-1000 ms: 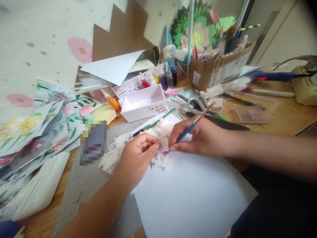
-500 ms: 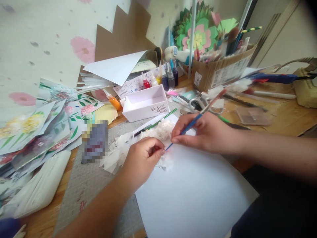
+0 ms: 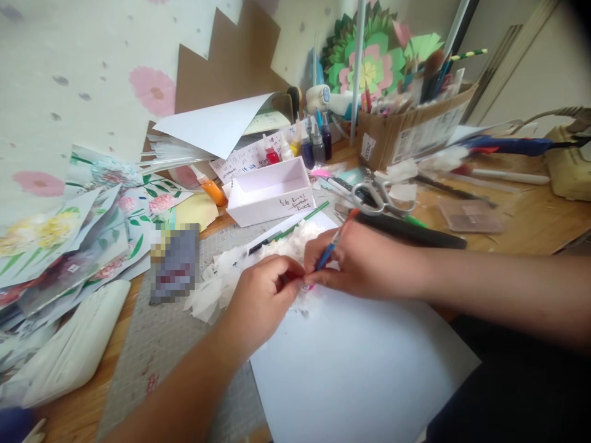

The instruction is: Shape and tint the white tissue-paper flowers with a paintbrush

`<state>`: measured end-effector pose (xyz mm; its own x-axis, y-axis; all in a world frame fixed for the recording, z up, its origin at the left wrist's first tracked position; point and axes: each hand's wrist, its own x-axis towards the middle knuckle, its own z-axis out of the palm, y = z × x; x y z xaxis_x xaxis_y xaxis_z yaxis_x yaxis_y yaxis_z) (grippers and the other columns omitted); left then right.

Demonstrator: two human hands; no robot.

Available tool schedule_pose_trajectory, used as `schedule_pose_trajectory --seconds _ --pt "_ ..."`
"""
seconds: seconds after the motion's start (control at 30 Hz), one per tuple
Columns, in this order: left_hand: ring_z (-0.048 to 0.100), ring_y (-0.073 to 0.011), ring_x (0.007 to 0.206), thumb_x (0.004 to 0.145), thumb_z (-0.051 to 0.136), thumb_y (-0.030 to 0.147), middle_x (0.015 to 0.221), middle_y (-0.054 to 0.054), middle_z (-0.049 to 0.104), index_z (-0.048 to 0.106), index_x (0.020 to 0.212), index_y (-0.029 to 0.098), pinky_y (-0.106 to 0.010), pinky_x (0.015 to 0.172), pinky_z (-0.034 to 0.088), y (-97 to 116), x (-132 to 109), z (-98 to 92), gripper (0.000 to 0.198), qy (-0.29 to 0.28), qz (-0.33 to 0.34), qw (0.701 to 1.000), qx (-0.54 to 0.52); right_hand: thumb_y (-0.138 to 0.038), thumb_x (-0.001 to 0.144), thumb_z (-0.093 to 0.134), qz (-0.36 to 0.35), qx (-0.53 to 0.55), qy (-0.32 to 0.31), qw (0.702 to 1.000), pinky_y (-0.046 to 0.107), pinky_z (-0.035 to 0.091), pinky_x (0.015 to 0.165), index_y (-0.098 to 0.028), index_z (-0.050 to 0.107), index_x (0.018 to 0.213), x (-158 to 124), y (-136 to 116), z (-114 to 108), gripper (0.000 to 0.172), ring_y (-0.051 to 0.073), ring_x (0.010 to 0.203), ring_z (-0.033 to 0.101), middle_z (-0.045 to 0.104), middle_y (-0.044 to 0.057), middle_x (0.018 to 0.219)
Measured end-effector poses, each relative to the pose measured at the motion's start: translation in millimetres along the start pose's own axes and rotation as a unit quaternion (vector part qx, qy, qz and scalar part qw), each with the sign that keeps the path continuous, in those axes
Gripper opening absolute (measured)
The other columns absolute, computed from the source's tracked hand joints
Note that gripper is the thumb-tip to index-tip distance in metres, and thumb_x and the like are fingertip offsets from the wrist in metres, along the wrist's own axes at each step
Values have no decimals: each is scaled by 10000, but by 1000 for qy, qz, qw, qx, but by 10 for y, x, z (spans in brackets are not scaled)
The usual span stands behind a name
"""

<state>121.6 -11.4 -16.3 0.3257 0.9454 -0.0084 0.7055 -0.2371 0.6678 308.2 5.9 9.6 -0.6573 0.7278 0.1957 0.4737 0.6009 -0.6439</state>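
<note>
My right hand is closed around a blue-handled paintbrush, held slanted; its lower end is hidden by the fingers. The fingertips of my left hand are pinched together and meet those of my right. What the left pinch holds is too small and covered to name; a bright pink spot shows just below it. Both hands are over a large white sheet of paper. Crumpled white tissue-like pieces lie behind and beside the left hand, with thin green sticks beyond them.
A white open box stands behind the hands, near small dye bottles and an orange bottle. Scissors lie to the right, below a cardboard box of brushes. Flower pictures are piled left on the grey cutting mat's far side.
My right hand has moved left and slightly down until its fingertips meet the left ones, and the brush has turned with it. A pink spot now shows below them. My left hand stays nearly still.
</note>
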Motion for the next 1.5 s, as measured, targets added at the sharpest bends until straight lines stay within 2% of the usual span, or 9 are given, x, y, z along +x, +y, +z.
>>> schedule_pose_trajectory --seconds 0.17,0.37,0.5,0.6,0.8,0.97,1.13,1.3,1.5 --pt "512 -118 609 778 548 228 688 16 584 602 735 189 -217 561 387 3 11 -3 80 2 0 1000 9 -99 736 628 -20 4 -4 1000 245 420 630 -131 637 735 37 -3 3 34 138 666 583 650 21 693" --pt "528 -117 620 793 556 261 710 15 592 596 814 192 -213 555 394 -70 19 -22 82 -22 -10 998 -62 -264 748 654 22 90 147 985 216 420 539 -117 608 707 -19 56 -157 160 115 561 568 614 9 609" --pt "544 -127 670 815 541 313 737 7 601 595 876 192 -220 595 400 -77 15 -240 146 31 -18 995 -96 -387 743 653 23 89 164 982 209 399 492 -129 604 684 -105 60 -307 269 106 524 529 583 0 578" --pt "531 -128 650 810 536 330 733 14 601 603 864 206 -227 587 390 -30 -81 -505 151 58 -26 998 -8 -455 757 617 21 69 178 981 222 406 505 -137 603 691 -231 59 -430 325 115 542 531 592 14 592" --pt "575 -155 794 731 592 284 943 13 611 619 888 241 -252 697 429 -45 -578 -691 165 -47 -33 985 164 -423 784 599 -3 -20 196 980 220 421 530 -165 617 709 -549 50 -700 269 110 565 553 611 15 631" --pt "565 -198 890 722 589 292 957 -15 604 593 894 223 -294 759 424 -176 -818 -421 185 66 -75 966 239 -436 789 587 -36 -66 212 974 210 416 475 -183 624 713 -763 -52 -772 266 107 524 549 608 8 594" --pt "551 -211 837 721 583 264 875 -26 607 598 813 211 -304 715 396 -162 -782 -263 107 109 -69 956 263 -371 810 587 -60 -98 215 970 210 439 528 -191 628 741 -953 -181 -688 196 111 581 565 625 7 643" --pt "533 -166 758 740 493 124 778 -9 585 558 665 198 -260 670 370 -210 -786 -252 124 134 -53 956 256 -345 824 581 -59 -85 187 977 232 465 591 -223 629 802 -1160 -239 -509 133 134 662 605 657 7 726" --pt "507 -233 901 781 466 175 855 -57 560 557 705 190 -325 787 347 -340 -881 -404 119 230 -93 947 202 -302 839 560 -68 -108 166 978 211 502 588 -260 618 849 -1343 -333 -367 72 134 683 637 671 -3 776"
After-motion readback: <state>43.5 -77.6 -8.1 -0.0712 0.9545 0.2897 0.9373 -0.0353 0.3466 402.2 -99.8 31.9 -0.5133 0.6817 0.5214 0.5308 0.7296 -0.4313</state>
